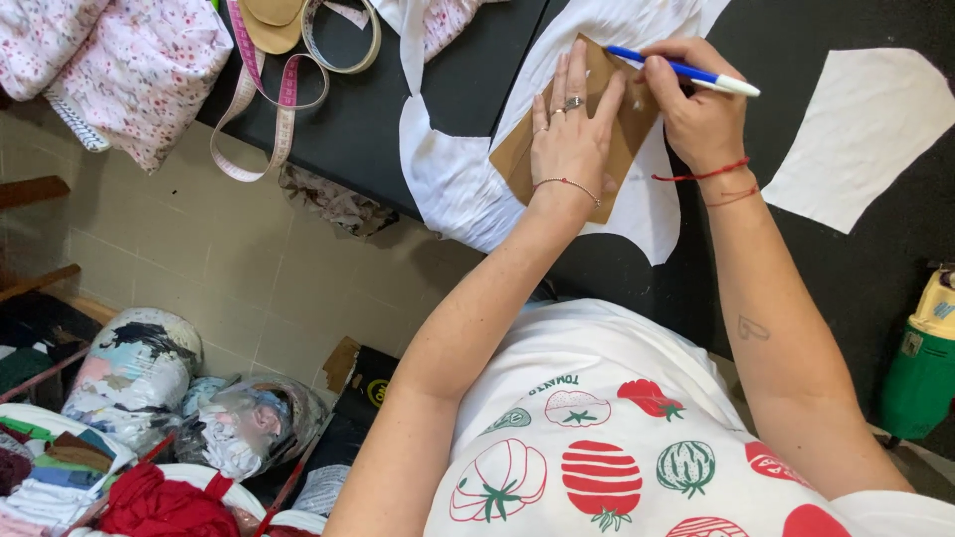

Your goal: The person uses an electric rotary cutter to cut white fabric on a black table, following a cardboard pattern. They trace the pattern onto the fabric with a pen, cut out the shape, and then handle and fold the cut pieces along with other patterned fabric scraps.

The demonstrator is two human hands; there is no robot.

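Left hand (pixel 569 139) lies flat, grip released, on brown pattern (pixel 522 159); right hand (pixel 696 109) grip clenches pen (pixel 686 72).

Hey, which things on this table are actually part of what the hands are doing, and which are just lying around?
In use:
left hand pressing the brown card pattern
right hand holding the blue and white pen
white fabric under the pattern

Lying about:
pink measuring tape
floral fabric
cut white piece
green bottle

Bright, even light; perhaps slight blur.
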